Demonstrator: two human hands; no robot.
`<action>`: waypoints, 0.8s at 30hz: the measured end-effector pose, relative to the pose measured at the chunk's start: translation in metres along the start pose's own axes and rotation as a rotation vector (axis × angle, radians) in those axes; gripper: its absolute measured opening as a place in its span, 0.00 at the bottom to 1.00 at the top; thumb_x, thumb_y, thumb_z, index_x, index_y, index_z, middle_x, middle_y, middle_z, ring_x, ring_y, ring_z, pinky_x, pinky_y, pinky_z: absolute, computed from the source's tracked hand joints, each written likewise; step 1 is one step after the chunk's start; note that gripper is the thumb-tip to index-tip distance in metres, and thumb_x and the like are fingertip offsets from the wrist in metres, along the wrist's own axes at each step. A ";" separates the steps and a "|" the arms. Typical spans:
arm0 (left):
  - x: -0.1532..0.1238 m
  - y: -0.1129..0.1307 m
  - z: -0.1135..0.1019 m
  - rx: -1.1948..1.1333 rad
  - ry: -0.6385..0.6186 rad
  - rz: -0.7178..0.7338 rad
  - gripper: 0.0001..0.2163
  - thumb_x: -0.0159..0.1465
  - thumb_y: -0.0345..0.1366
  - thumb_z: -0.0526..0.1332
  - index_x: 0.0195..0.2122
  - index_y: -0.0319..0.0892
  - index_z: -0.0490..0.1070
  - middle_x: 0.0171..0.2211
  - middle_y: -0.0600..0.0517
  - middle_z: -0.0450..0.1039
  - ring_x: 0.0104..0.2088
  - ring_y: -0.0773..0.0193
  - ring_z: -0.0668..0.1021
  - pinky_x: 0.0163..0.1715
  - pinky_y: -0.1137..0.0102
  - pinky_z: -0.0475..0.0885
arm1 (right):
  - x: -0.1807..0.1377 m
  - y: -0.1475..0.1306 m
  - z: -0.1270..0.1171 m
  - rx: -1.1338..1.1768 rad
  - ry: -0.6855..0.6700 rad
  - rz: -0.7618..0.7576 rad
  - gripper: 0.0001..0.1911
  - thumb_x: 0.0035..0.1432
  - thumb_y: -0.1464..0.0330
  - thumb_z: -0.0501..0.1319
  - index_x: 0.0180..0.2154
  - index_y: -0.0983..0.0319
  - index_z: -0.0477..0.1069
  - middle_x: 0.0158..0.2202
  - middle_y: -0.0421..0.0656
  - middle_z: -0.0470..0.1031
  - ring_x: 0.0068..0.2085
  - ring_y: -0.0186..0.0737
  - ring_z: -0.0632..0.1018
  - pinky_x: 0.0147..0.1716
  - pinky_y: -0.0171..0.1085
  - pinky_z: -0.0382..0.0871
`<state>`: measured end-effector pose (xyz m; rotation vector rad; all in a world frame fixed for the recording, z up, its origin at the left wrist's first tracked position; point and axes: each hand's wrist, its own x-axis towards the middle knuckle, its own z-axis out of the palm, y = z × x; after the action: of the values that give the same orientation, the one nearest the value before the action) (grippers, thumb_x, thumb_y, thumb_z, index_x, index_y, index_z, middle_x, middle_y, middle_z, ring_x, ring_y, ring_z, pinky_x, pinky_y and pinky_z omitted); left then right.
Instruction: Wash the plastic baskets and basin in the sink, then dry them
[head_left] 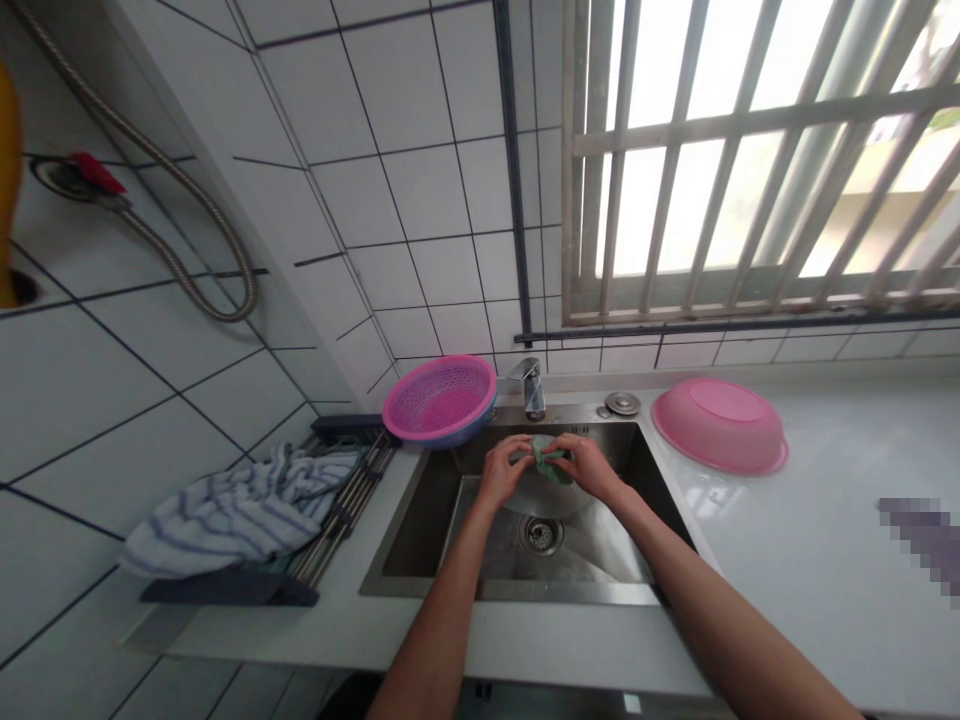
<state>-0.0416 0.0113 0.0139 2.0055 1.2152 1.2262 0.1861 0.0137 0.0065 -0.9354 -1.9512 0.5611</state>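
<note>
Green cloth (541,458), apparently, is over the far half of the sink (555,592), pinched by your left fingers (517,442) and your right fingers (568,440). Handling looks under way, unfinished: you have not yet put the cloth down.

The sink (555,592) is smooth, shiny metal. Over it, the rag (554,468) looks dull, like cloth. Behind the sink, the tap (533,390) is very shiny metal. Right of the sink, the bowl (720,425) is smooth, glossy plastic. Left of the sink, the basket (441,403) is holey plastic and the towel (247,515) is dull, crumpled cloth. The table (810,575) is smooth and shiny.
</note>
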 end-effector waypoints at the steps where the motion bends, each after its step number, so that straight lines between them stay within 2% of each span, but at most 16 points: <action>1: 0.001 -0.001 -0.002 -0.003 0.015 -0.002 0.03 0.63 0.37 0.67 0.35 0.44 0.78 0.52 0.44 0.81 0.54 0.54 0.80 0.60 0.57 0.70 | 0.000 0.000 -0.001 0.010 0.003 0.010 0.07 0.61 0.70 0.67 0.42 0.58 0.81 0.40 0.43 0.82 0.42 0.44 0.82 0.44 0.38 0.71; 5: 0.002 -0.003 -0.008 -0.036 0.070 -0.038 0.05 0.63 0.39 0.67 0.35 0.44 0.79 0.52 0.44 0.81 0.54 0.53 0.81 0.61 0.56 0.69 | 0.001 0.004 -0.009 0.015 0.042 0.075 0.06 0.59 0.70 0.67 0.40 0.59 0.81 0.38 0.43 0.82 0.39 0.44 0.81 0.42 0.38 0.72; 12: 0.000 -0.003 0.000 -0.050 -0.020 -0.057 0.05 0.62 0.38 0.67 0.34 0.44 0.78 0.52 0.44 0.81 0.55 0.52 0.80 0.61 0.56 0.69 | -0.001 -0.001 0.000 -0.021 0.003 -0.008 0.08 0.60 0.72 0.67 0.41 0.58 0.81 0.40 0.44 0.81 0.42 0.44 0.80 0.44 0.38 0.71; 18: 0.004 -0.021 -0.007 -0.122 0.063 -0.122 0.08 0.61 0.42 0.68 0.33 0.43 0.76 0.50 0.43 0.82 0.53 0.51 0.81 0.60 0.55 0.70 | 0.001 0.019 -0.012 0.029 0.098 0.094 0.09 0.58 0.67 0.67 0.41 0.59 0.81 0.40 0.44 0.83 0.41 0.45 0.81 0.43 0.39 0.71; 21: 0.003 -0.025 -0.007 -0.117 0.027 -0.155 0.08 0.62 0.42 0.67 0.32 0.43 0.75 0.51 0.42 0.82 0.54 0.51 0.81 0.59 0.56 0.71 | 0.000 0.028 -0.014 0.014 0.112 0.112 0.09 0.58 0.67 0.66 0.41 0.59 0.81 0.40 0.44 0.83 0.41 0.45 0.81 0.42 0.39 0.72; 24: -0.001 -0.023 -0.006 -0.030 -0.016 -0.157 0.08 0.61 0.41 0.67 0.34 0.43 0.75 0.51 0.44 0.82 0.54 0.51 0.81 0.58 0.57 0.71 | -0.002 0.028 -0.010 -0.010 0.061 0.100 0.06 0.58 0.70 0.66 0.38 0.59 0.80 0.38 0.44 0.83 0.40 0.45 0.81 0.42 0.39 0.72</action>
<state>-0.0568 0.0215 -0.0014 1.8570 1.3110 1.1430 0.2065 0.0299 -0.0090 -1.0487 -1.8622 0.5737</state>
